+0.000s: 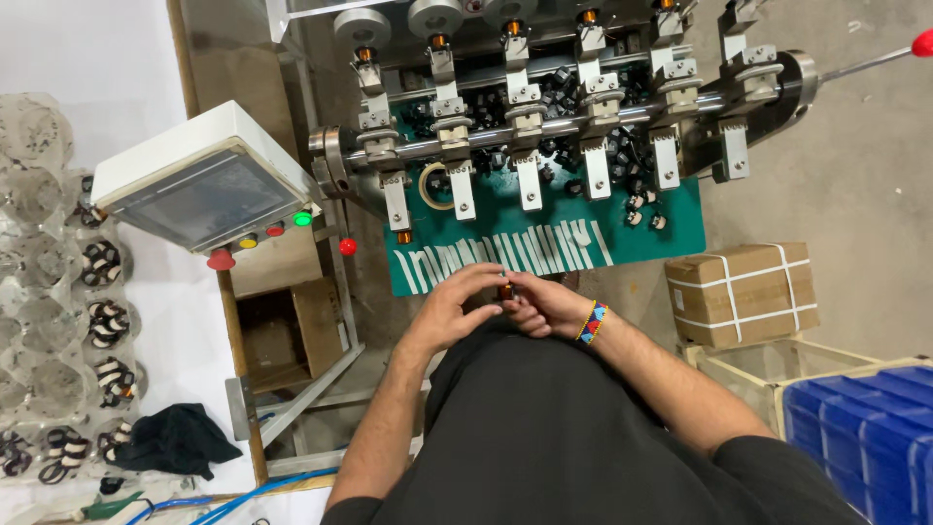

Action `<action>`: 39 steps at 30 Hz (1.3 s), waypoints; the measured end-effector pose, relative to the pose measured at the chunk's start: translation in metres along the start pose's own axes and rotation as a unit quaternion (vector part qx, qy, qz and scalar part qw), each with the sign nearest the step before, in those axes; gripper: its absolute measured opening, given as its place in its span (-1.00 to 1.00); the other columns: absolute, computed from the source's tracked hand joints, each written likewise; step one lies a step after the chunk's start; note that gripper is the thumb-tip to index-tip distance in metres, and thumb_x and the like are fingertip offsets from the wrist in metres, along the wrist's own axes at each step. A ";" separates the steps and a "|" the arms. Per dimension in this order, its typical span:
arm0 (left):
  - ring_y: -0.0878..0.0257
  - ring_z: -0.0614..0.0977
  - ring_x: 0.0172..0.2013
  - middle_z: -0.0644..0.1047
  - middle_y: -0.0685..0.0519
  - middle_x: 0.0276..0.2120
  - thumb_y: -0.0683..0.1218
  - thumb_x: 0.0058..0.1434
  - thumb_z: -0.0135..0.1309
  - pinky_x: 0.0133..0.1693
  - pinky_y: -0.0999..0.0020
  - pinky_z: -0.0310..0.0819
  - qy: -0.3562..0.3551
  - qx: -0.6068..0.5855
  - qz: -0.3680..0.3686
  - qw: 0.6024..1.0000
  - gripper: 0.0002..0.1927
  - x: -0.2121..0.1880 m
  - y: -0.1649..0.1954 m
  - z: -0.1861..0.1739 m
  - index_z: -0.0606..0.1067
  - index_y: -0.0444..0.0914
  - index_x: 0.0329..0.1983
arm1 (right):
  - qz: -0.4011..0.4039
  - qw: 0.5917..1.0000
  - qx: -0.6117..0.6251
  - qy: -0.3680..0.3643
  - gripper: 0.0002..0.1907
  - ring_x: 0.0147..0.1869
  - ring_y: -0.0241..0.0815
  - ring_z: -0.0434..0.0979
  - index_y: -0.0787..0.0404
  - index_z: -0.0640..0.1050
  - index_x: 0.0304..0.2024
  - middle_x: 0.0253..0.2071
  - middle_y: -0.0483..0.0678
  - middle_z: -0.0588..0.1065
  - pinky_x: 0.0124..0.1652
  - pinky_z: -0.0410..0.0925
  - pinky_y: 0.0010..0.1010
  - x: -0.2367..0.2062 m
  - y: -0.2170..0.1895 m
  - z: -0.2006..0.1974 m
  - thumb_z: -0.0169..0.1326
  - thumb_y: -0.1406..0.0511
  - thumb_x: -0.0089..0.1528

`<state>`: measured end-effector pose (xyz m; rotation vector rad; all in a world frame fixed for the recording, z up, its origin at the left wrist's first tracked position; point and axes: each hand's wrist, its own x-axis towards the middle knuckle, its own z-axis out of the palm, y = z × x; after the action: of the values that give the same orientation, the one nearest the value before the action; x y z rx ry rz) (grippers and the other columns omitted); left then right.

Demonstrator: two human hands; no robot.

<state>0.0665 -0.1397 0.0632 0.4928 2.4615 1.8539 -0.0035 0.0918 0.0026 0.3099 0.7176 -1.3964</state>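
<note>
Coil (505, 291), small and copper-coloured, is pinched between my two hands in front of my body.
My left hand (457, 306) and my right hand (544, 309) both close their fingertips on it, just below the green tabletop (680, 222) with white strips (525, 251). Beyond stands the winding machine (544, 107) with a row of clamps.

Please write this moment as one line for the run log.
left hand: on small copper coil | right hand: on same coil | place: front of green bench

Both hands (501, 303) together (fingers pinched)
</note>
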 end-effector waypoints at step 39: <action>0.23 0.69 -0.22 0.57 -0.15 -0.05 -0.29 0.27 0.16 -0.14 0.35 0.65 0.334 -0.357 -0.286 0.824 -0.50 0.047 -0.048 0.181 0.40 -0.47 0.28 | -0.227 0.566 -0.657 0.443 -0.44 -0.18 0.22 0.59 0.12 0.49 0.27 -0.24 0.19 0.60 -0.21 0.42 0.00 -0.079 -0.054 -0.194 0.19 0.19 0.21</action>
<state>0.0476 0.0295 -0.0270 -0.9514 1.5589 2.6272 -0.1092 0.2599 -0.0829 -0.4890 2.6076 -0.6696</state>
